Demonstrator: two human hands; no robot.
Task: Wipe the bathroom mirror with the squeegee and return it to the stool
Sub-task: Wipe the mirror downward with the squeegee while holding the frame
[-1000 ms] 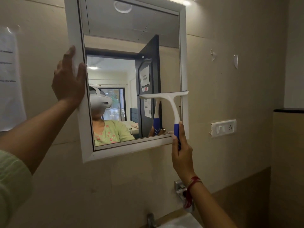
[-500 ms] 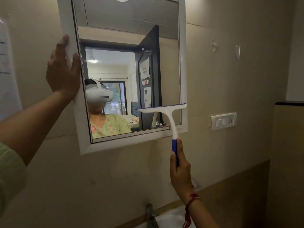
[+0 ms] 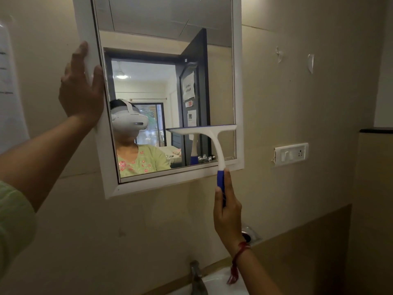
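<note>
Mirror (image 3: 219,81), white-framed, is hanging on a beige tiled wall (image 3: 297,103). It is showing a person in a white headset and a green embroidered top, with an open dark door carrying paper notices behind.

Squeegee (image 3: 209,133) is sitting against the glass in the lower right part of the mirror. Its blade is running roughly level, right end at the inner edge of the frame and left end out toward the middle of the glass. The white neck is curving down across the bottom rail of the frame (image 3: 237,71) to a blue grip just below it.

Right hand (image 3: 228,211) is holding the blue grip from below. Its fingers (image 3: 227,179) are wrapping round the handle, with one lying straight up along it. A red thread (image 3: 240,252) is circling that wrist.

Left hand (image 3: 81,90) is bracing the mirror's left side about halfway up. The fingers (image 3: 79,54) are staying straight along the outer edge and the thumb is lying across the front of the frame; nothing is being carried. A pale green sleeve (image 3: 14,220) is showing at lower left.

A white switch plate (image 3: 291,154) is sitting on the wall right of the mirror, well apart from it. A tap (image 3: 196,275) and the rim of a white basin (image 3: 217,282) are showing at the bottom edge. A paper sheet (image 3: 10,92) is hanging on the wall at far left.
</note>
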